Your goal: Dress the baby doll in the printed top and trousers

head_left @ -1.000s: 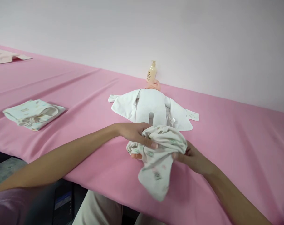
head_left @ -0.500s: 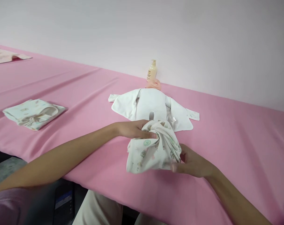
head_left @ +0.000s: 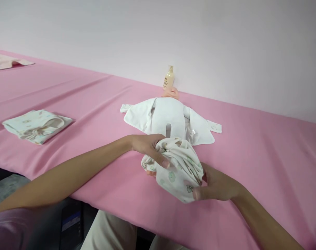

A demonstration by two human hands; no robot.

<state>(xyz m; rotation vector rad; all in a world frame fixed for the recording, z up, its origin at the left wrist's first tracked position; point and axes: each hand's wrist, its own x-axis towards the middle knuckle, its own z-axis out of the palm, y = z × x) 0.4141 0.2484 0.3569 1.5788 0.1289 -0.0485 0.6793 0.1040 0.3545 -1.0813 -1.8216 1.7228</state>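
A baby doll (head_left: 168, 118) lies on its back on the pink table (head_left: 95, 104), dressed in an open white garment, its head toward the wall. At the doll's feet I hold a bunched printed baby garment (head_left: 179, 168) in both hands. My left hand (head_left: 149, 147) grips its upper left part with fingers curled into the cloth. On the lower right, my right hand (head_left: 216, 184) is closed on the fabric, thumb pressing the edge. The doll's legs are hidden behind the bunched cloth.
A pump bottle (head_left: 168, 77) stands by the wall behind the doll's head. A folded printed garment (head_left: 35, 125) lies at the left. Another pale cloth (head_left: 7, 61) lies at the far left back. The table's front edge runs just below my arms.
The printed garment has been gathered and turned in my hands, from hanging low to bunched between them. My right hand moved slightly down and right; the left stayed near the doll's feet.
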